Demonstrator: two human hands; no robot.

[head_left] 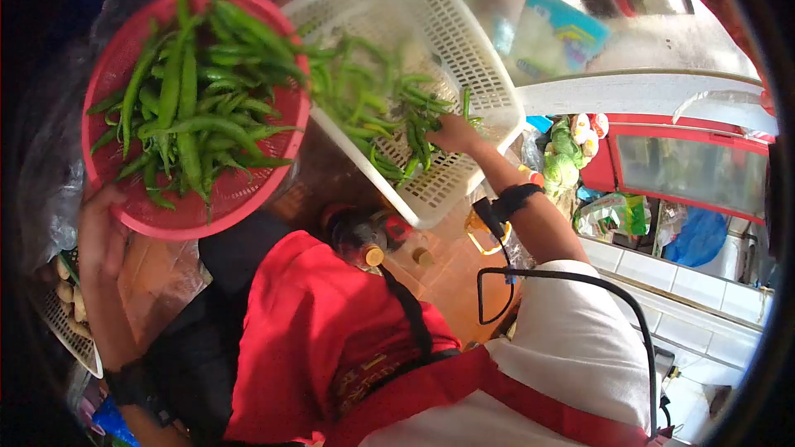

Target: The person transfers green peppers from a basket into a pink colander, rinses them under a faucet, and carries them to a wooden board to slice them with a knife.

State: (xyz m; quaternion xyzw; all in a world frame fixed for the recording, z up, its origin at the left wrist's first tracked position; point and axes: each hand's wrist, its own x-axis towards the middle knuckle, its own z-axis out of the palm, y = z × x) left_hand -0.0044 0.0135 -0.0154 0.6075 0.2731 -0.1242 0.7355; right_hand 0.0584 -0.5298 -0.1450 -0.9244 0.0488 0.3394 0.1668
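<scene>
My left hand (103,223) is closed on the lower left rim of a round red plastic colander (240,213), tilted and heaped with long green chili peppers (189,99). To its right, a white rectangular plastic basket (472,37) with slotted walls holds more green chilies (352,83), some of them blurred. Inside this basket, near its right side, my right hand (454,134) has its fingers closed around a few chilies; the fingertips are partly hidden among them.
Two dark bottles with yellowish caps (374,255) stand below the basket, close to my red apron (290,323). At right are a cabbage (561,172), a red-framed glass case (696,170) and a white-tiled ledge (700,288). A slotted tray (70,327) sits at lower left.
</scene>
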